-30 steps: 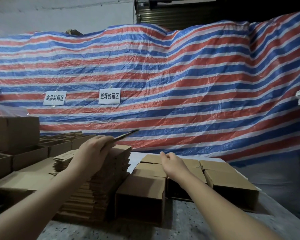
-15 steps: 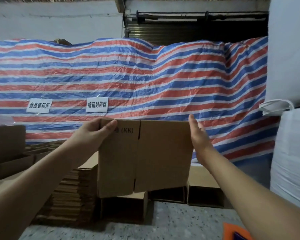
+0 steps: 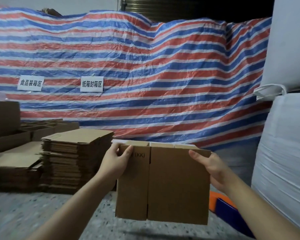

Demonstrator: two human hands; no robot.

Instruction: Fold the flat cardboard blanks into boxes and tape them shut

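Observation:
A flat brown cardboard blank (image 3: 171, 186) printed "(KK)" hangs upright in front of me above the speckled table. My left hand (image 3: 117, 161) grips its upper left corner, thumb over the front face. My right hand (image 3: 209, 168) grips the upper right corner, fingers curled round the edge. A tall stack of flat blanks (image 3: 73, 158) stands on the table to the left. Behind the held blank, the tops of folded boxes (image 3: 161, 144) peek out.
Open and folded boxes (image 3: 7, 132) crowd the far left, with a lower pile of cardboard (image 3: 14, 163) in front. A striped tarp (image 3: 145, 75) with two labels hangs behind. Large white sacks (image 3: 284, 153) stand at right. An orange and blue object (image 3: 222, 203) lies at lower right.
One second ago my left hand lifted a blank off the stack. Both hands then held it upright, and since then it has come down and nearer to me.

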